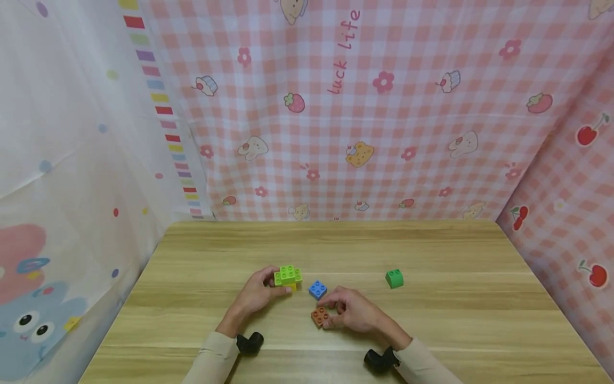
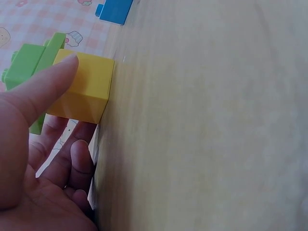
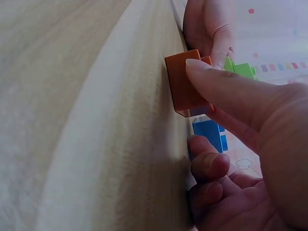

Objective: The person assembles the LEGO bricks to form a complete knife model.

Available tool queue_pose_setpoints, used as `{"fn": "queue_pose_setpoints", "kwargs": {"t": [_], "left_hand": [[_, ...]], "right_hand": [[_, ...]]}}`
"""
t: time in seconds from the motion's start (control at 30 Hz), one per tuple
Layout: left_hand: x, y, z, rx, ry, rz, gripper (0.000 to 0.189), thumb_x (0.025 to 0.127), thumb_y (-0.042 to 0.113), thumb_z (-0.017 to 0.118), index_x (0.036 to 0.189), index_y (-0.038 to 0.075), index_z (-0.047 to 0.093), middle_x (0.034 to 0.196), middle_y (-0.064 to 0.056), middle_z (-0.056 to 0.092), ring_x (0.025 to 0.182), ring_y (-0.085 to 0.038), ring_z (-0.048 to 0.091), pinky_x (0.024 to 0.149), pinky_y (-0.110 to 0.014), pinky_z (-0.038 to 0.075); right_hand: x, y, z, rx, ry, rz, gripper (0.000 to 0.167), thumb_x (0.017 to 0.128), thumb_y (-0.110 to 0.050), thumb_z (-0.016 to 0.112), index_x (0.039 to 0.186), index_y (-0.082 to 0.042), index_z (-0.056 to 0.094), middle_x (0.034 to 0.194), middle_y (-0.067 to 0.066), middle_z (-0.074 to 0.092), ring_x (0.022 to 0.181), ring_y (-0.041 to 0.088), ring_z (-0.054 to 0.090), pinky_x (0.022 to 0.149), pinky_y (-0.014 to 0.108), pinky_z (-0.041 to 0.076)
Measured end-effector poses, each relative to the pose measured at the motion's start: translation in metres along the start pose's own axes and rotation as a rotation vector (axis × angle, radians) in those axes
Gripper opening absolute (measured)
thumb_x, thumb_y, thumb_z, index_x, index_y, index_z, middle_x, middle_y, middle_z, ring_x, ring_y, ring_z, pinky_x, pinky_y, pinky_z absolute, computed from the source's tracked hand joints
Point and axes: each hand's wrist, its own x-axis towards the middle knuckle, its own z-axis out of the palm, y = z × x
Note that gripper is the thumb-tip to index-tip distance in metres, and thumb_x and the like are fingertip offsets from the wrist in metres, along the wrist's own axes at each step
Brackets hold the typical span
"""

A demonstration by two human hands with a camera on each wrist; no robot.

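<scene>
My left hand (image 1: pixel 259 290) grips a small stack of toy building bricks, its thumb pressed on the yellow brick (image 2: pixel 84 86) at the bottom. Lime-green bricks (image 1: pixel 287 274) sit above the yellow one, studs up. With thumb and forefinger, my right hand (image 1: pixel 352 311) pinches a brown four-stud brick (image 1: pixel 319 317) at the tabletop. The thumb covers part of its side in the right wrist view, where the brick (image 3: pixel 183 82) looks orange-brown. Between the hands, a little farther back, lies a blue four-stud brick (image 1: pixel 317 289), touched by neither hand as far as I can tell.
A green curved-top brick (image 1: pixel 395 278) lies apart on the right of the wooden table (image 1: pixel 455 330). Black wrist cameras (image 1: pixel 250 343) are strapped to both wrists. A pink checked cloth (image 1: pixel 331 128) hangs behind the table, with more cloth at both sides.
</scene>
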Motion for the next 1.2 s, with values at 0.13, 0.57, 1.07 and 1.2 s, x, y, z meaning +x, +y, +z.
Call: {"fn": "queue_pose_setpoints", "kwargs": {"t": [0.13,0.57,1.07,1.2], "left_hand": [[0.0001,0.0006,0.0,-0.01,-0.003,0.005,0.034,0.08,0.018,0.083,0.111,0.015,0.067,0.089,-0.002,0.057,0.085,-0.019,0.051,0.074,-0.032,0.04],[0.0011,-0.0011,-0.0001,0.005,-0.006,0.015,0.031,0.081,0.02,0.083,0.107,0.015,0.067,0.089,-0.003,0.056,0.085,-0.019,0.05,0.074,-0.033,0.039],[-0.0004,-0.0005,0.0012,0.031,0.012,0.013,0.03,0.081,0.018,0.082,0.107,0.017,0.067,0.088,-0.001,0.057,0.085,-0.018,0.05,0.075,-0.033,0.04],[0.0001,-0.0017,0.0013,0.03,0.011,0.019,0.03,0.081,0.017,0.082,0.107,0.016,0.067,0.089,-0.001,0.057,0.085,-0.018,0.05,0.075,-0.033,0.04]], "right_hand": [[-0.0002,0.0008,0.0,0.004,0.007,-0.004,0.038,0.083,-0.021,0.081,0.117,-0.011,0.071,0.091,0.006,0.058,0.071,0.007,0.045,0.063,0.02,0.038],[0.0002,0.0016,-0.0001,-0.004,0.023,0.02,0.035,0.082,-0.021,0.082,0.114,-0.012,0.071,0.094,0.003,0.06,0.074,0.009,0.047,0.065,0.022,0.039],[0.0001,-0.0007,0.0,0.007,0.034,0.055,0.03,0.082,-0.024,0.082,0.109,-0.018,0.072,0.085,-0.003,0.061,0.069,0.007,0.05,0.06,0.022,0.04],[-0.0005,-0.0024,-0.0004,0.036,0.036,0.081,0.029,0.082,-0.023,0.082,0.109,-0.018,0.073,0.077,-0.004,0.06,0.063,0.006,0.048,0.056,0.021,0.038]]}}
